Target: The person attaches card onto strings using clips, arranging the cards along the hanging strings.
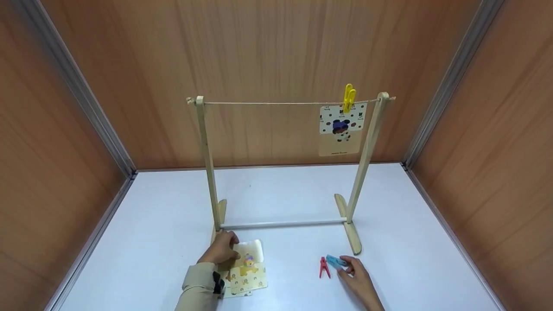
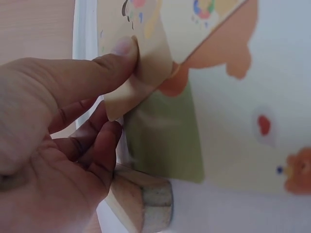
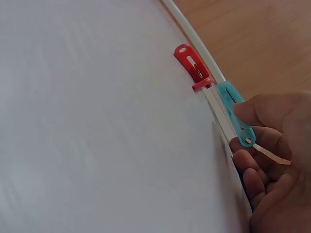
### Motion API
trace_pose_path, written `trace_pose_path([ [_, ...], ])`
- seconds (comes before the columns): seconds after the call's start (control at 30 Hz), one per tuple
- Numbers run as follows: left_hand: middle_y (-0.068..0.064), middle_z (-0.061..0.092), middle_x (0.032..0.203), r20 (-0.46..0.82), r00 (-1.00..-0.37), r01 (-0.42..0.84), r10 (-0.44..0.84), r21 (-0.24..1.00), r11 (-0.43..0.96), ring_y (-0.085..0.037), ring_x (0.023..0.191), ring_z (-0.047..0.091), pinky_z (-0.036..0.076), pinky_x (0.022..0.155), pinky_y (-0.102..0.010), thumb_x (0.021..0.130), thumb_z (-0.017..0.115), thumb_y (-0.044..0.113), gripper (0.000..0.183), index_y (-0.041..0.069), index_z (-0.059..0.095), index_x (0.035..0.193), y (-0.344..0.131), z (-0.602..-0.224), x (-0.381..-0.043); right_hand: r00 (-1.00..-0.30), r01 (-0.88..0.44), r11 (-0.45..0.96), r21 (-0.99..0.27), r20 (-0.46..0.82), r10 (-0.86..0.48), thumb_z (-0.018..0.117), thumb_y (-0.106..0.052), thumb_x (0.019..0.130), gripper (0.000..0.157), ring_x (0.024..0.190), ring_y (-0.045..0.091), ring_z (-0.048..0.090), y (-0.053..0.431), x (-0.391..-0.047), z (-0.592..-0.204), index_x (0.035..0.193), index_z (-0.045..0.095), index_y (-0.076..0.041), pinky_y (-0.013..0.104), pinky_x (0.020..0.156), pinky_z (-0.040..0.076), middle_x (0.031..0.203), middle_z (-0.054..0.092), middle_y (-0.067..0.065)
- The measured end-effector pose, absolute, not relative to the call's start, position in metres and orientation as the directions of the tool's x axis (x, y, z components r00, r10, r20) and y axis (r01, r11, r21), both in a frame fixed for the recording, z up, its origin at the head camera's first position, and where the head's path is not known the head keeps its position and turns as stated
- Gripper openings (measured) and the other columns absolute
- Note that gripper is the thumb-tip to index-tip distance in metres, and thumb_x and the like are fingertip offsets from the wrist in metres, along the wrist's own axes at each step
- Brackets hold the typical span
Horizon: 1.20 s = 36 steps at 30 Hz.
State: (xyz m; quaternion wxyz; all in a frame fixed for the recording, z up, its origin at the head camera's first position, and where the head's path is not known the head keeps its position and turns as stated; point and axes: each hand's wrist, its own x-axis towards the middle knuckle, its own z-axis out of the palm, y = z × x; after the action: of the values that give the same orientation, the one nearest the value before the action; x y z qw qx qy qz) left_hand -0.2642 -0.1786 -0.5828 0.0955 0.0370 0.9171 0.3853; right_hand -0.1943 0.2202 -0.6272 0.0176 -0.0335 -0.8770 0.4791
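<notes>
My left hand (image 1: 220, 249) is at the left edge of a pale yellow card (image 1: 247, 278) printed with a bear. In the left wrist view the thumb lies on that card's face and the fingers are behind its edge, pinching it. A second card (image 2: 163, 138), with a green patch, lies partly hidden beneath. On the right, my right hand (image 1: 358, 276) pinches a blue clothespin (image 1: 335, 261) between thumb and fingers. Just left of it is a red clothespin (image 1: 324, 268) on the white table; the right wrist view shows the two close together.
Behind the hands stands a wooden frame (image 1: 365, 160) with a string (image 1: 259, 103) across its top and a white rod (image 1: 283, 224) low down. A yellow clothespin (image 1: 349, 97) holds a patterned card (image 1: 339, 147) on the string's right end. Wood-grain panels (image 1: 276, 52) enclose the table.
</notes>
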Motion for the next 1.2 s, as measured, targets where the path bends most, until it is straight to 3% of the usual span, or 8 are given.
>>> trace_pose_path([
  [0.47, -0.009, 0.055, 0.083, -0.089, -0.980, 0.048, 0.176, 0.755, 0.654, -0.019, 0.075, 0.048, 0.042, 0.065, -0.031, 0.072, 0.076, -0.004, 0.031, 0.002, 0.058, 0.096, -0.1811, -0.5806, -0.2620, -0.998, 0.011, 0.496, -0.868, 0.019, 0.056, 0.068, -0.014, 0.087, 0.038, 0.077, 0.004, 0.044, 0.2207, -0.1937, -0.6295, 0.118, 0.058, 0.005, 0.020, 0.072, 0.040, 0.094, 0.053, 0.006],
  [0.8, -0.011, 0.062, 0.094, -0.030, -0.978, 0.088, 0.206, 0.838, 0.539, -0.019, 0.083, 0.051, 0.045, 0.072, -0.031, 0.079, 0.071, -0.001, 0.022, -0.001, 0.063, 0.099, -0.1862, -0.5803, -0.2609, -0.993, 0.100, 0.468, -0.878, -0.060, 0.099, 0.069, -0.017, 0.087, 0.041, 0.080, 0.009, 0.045, 0.2207, -0.1949, -0.6259, 0.120, 0.057, 0.005, 0.021, 0.072, 0.039, 0.098, 0.056, 0.007],
  [1.2, -0.011, 0.060, 0.098, -0.128, -0.988, -0.084, 0.085, 0.914, 0.396, -0.020, 0.088, 0.055, 0.051, 0.075, -0.032, 0.078, 0.072, 0.006, 0.030, -0.002, 0.062, 0.105, -0.1847, -0.5848, -0.2576, -0.983, 0.182, 0.415, -0.891, -0.149, 0.110, 0.069, -0.023, 0.088, 0.050, 0.087, 0.014, 0.048, 0.2214, -0.1969, -0.6229, 0.126, 0.053, 0.006, 0.024, 0.073, 0.041, 0.108, 0.058, 0.011],
])
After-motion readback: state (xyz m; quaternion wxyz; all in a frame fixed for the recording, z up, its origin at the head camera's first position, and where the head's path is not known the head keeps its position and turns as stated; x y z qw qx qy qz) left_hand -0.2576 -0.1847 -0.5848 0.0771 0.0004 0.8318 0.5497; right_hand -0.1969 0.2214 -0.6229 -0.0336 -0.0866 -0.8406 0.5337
